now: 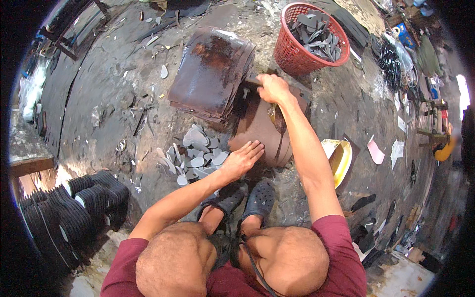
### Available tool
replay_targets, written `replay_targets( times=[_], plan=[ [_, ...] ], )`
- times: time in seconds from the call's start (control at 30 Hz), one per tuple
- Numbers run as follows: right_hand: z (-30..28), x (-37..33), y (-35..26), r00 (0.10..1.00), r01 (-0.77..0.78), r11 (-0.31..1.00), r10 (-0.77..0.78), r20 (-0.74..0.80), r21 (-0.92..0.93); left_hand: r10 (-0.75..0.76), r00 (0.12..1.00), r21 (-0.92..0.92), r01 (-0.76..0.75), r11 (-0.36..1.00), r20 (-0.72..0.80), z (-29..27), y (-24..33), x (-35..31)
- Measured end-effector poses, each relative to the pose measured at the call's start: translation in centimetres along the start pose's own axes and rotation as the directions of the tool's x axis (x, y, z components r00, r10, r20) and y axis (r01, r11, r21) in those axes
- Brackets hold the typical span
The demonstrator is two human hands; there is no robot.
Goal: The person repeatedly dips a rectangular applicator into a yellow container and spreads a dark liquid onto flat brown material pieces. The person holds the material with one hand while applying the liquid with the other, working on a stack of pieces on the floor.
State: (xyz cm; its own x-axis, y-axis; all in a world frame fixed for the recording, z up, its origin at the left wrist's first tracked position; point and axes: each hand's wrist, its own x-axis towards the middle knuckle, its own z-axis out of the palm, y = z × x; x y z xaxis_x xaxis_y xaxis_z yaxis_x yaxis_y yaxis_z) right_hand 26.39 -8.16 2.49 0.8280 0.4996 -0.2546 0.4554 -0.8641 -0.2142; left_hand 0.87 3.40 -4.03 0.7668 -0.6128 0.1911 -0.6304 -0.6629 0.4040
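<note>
Left hand (242,158) lies flat, fingers spread, pinning the brown leathery sheet (260,131) to the floor just past the feet; right hand (272,89) is fisted round a cutting tool at the sheet's far edge. Looks partway thru: grey sole-shaped cutouts (195,156) piled beside it, more in the red mesh basket (297,49). Thick stack of stiff rust-brown sheets (210,72) apparently uncut.

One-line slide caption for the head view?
Left hand flat on brown sheet, right hand gripping a tool on it, grey cutouts beside.
</note>
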Motion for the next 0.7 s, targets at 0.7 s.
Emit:
replay_targets(
  times=[0.7],
  plan=[
    [1.9, -9.0, -5.5, 0.960, 0.228, 0.969, -0.209, 0.186, -0.090, -0.066, 0.995, 0.067, 0.062, 0.996, 0.069, 1.5, 2.0, 1.2]
  ],
)
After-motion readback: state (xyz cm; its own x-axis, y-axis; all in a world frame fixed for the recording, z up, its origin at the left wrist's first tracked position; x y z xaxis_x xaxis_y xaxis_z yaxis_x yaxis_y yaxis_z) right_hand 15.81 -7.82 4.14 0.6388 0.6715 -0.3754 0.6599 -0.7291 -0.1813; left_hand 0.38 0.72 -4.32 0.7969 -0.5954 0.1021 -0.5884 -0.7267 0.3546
